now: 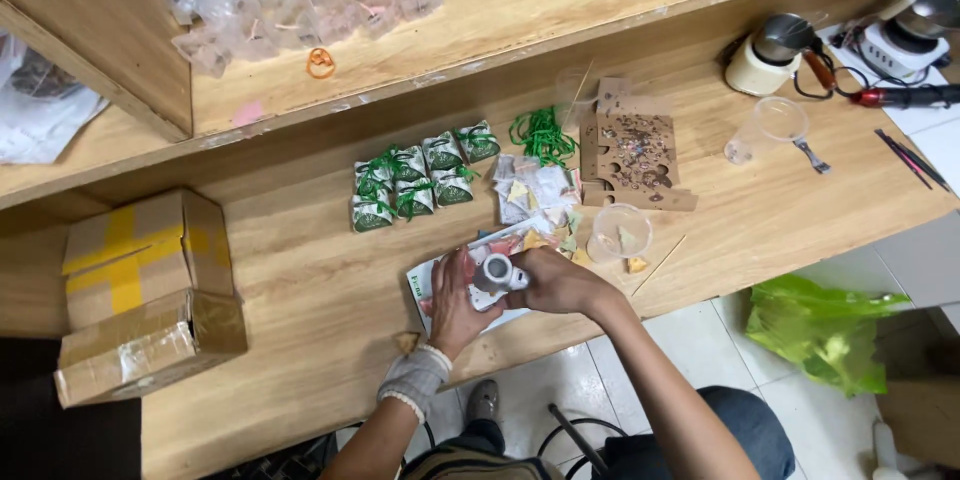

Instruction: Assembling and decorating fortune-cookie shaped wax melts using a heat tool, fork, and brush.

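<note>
Worktop: long wooden bench [300, 270] with pale grain, running across the view.
Upper level: raised wooden shelf [480, 30] behind the bench, a step higher.
Upright: wooden partition panel [100, 30] at the left of the shelf.
Floor: pale glossy tiles [700, 350] below the bench's near edge.
Seating: black metal stool frame [575, 440], partly visible on the tiles.
Light: even and soft, with faint shadows.
</note>
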